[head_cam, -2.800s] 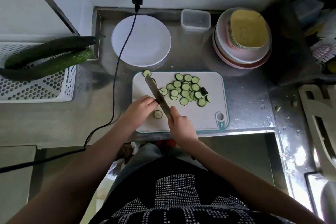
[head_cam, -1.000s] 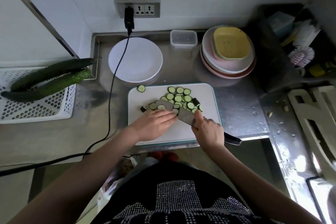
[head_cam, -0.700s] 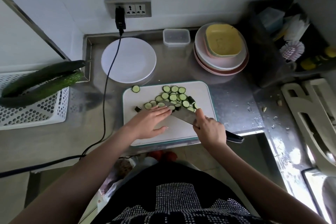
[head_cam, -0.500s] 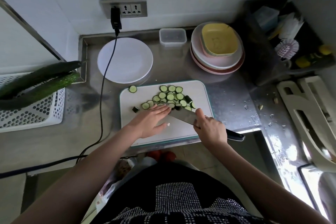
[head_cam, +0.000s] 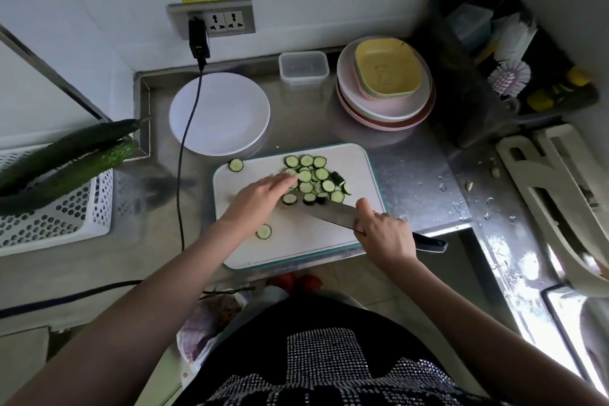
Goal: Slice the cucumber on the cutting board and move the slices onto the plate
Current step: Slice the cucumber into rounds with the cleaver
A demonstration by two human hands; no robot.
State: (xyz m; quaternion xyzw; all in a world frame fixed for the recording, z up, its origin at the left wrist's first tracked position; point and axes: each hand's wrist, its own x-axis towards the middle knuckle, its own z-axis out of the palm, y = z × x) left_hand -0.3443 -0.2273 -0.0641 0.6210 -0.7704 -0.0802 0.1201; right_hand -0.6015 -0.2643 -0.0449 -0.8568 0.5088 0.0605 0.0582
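Green round cucumber slices [head_cam: 313, 180] crowd the white rectangular cutting board [head_cam: 296, 237], at five o'clock from the white round plate [head_cam: 219, 113]. The left hand [head_cam: 260, 196] lies flat, released, fingertips touching the slices. The right hand [head_cam: 384, 232] grasps the steel kitchen knife [head_cam: 324, 212].

Seen from a single head-worn wide-angle camera — looking steeply down and forward over the cutting board [head_cam: 296, 234], close above it, wall socket [head_cam: 224, 20] beyond, wearer's own torso beneath.

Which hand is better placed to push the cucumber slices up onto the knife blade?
Left. The left hand lies flat beside the slice pile, fingers touching it, while the right hand grips the knife.
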